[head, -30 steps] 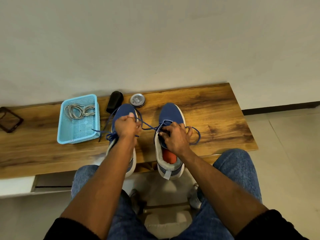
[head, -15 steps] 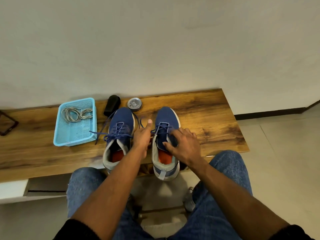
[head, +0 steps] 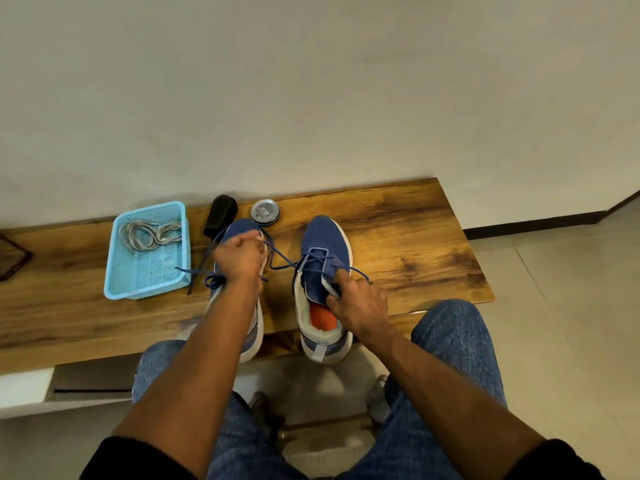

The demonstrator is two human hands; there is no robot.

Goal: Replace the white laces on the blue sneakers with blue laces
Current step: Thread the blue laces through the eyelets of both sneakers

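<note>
A single head-worn wide-angle view looks forward and steeply down (close in) over the wooden bench (head: 398,230).

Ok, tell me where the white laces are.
The white laces lie coiled in the far end of the blue basket, left of the sneakers.

Wood worktop (head: 398,216) against wall. On it: two blue sneakers (head: 323,237) at front middle; left of sneakers a blue basket (head: 116,271); behind sneakers a black brush (head: 221,211) and round tin (head: 265,211); dark item (head: 14,258) far left of basket.
</note>
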